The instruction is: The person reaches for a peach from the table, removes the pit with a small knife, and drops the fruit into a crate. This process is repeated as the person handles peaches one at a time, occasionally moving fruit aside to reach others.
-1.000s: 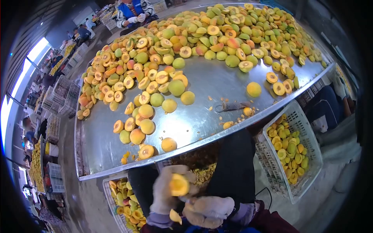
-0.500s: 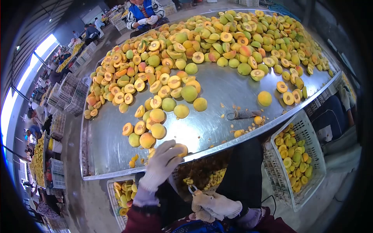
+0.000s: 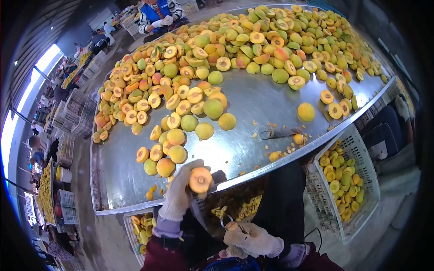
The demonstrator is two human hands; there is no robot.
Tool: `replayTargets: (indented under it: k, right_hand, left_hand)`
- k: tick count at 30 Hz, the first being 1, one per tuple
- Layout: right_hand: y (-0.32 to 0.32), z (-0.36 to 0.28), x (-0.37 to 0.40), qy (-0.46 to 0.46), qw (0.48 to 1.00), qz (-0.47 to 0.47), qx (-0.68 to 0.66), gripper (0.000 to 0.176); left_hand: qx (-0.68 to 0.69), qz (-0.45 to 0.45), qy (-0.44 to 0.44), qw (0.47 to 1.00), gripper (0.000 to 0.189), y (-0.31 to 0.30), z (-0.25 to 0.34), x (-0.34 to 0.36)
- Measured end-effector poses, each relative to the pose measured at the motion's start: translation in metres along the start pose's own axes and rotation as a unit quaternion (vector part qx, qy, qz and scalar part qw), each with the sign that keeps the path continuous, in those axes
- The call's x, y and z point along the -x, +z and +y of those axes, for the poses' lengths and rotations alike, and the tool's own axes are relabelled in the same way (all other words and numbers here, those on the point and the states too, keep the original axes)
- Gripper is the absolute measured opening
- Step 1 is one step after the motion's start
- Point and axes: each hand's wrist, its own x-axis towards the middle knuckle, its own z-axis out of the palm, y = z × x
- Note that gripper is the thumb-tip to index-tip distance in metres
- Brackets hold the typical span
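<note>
My left hand (image 3: 176, 192), in a pale knit glove, grips a halved yellow peach (image 3: 200, 179) at the table's near edge, with its cut face and brownish centre turned up. In my gloved right hand (image 3: 253, 240), low over my lap, is a pitting tool with a metal ring (image 3: 227, 220); its handle is mostly hidden by the fingers. Several peaches (image 3: 165, 167) lie on the metal table (image 3: 122, 180) just beyond my left hand. Farther back spreads a large heap of peach halves (image 3: 221, 63).
A second ring-ended tool (image 3: 282, 133) lies on the table among scraps. A white crate (image 3: 368, 189) of peach halves stands at the right, another crate (image 3: 131, 226) at lower left. Below the table edge is a container with peach pieces (image 3: 244, 208). Across the table a person in a blue vest (image 3: 162, 11) works.
My left hand has drawn slightly back toward me and turned, so the peach half's cut face now shows. My right hand stays over my lap with the tool. The view has shifted slightly.
</note>
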Motion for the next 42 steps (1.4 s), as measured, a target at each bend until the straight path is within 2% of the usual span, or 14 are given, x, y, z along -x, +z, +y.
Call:
replayTargets:
  k: [2,3,5,8,11,15,17,20,24,30,34,36,39,42]
  right_hand:
    - [-0.002,0.007,-0.004,-0.071,0.997,-0.025,-0.009,0.041]
    - [-0.002,0.006,-0.003,-0.068,0.997,-0.026,-0.01,0.041]
    - [0.001,-0.001,-0.002,-0.15,0.965,0.075,0.201,0.052]
    - [0.004,-0.005,0.0,-0.189,0.914,0.14,0.33,0.059]
    - [0.004,-0.012,0.0,-0.093,0.923,0.116,0.356,0.059]
    - [0.005,-0.011,0.003,-0.105,0.918,0.112,0.365,0.061]
    - [0.004,-0.002,0.005,-0.258,0.854,0.126,0.433,0.062]
    - [0.004,-0.004,0.002,-0.109,0.943,0.055,0.311,0.061]
    - [0.002,0.003,0.0,-0.112,0.921,0.069,0.366,0.061]
    - [-0.004,0.001,-0.002,-0.135,0.939,0.054,0.311,0.06]
    - [-0.007,0.003,-0.003,-0.044,0.98,-0.055,0.186,0.054]
    - [-0.005,-0.001,0.002,-0.028,0.986,-0.08,0.147,0.051]
    - [-0.003,-0.005,0.005,-0.044,0.997,-0.057,0.035,0.045]
    - [-0.001,-0.003,0.003,0.006,0.995,-0.059,0.075,0.045]
  left_hand:
    - [-0.054,-0.005,-0.046,0.997,0.043,0.011,-0.002,0.023]
    - [0.054,-0.059,-0.053,0.995,0.045,0.009,-0.008,0.028]
    - [0.014,-0.032,-0.038,0.999,0.05,0.025,-0.014,0.047]
    - [-0.01,-0.043,-0.045,0.998,0.056,0.034,-0.021,0.059]
    - [-0.059,-0.069,-0.053,0.994,0.062,0.036,-0.023,0.065]
    - [-0.12,-0.07,-0.052,0.989,0.067,0.041,-0.023,0.068]
    - [-0.14,-0.068,-0.021,0.988,0.065,0.045,-0.023,0.073]
    - [-0.245,-0.095,-0.004,0.965,0.062,0.052,-0.002,0.076]
    - [-0.389,-0.134,-0.061,0.91,0.057,0.059,0.018,0.069]
    - [-0.221,-0.108,-0.021,0.969,0.061,0.059,-0.002,0.075]
    - [-0.339,-0.102,-0.022,0.935,0.07,0.061,0.003,0.075]
    - [-0.16,-0.073,0.081,0.981,0.078,0.068,-0.008,0.084]
    - [-0.115,0.041,0.215,0.969,0.078,0.081,-0.048,0.099]
    - [-0.164,0.08,0.176,0.967,0.072,0.074,-0.051,0.102]
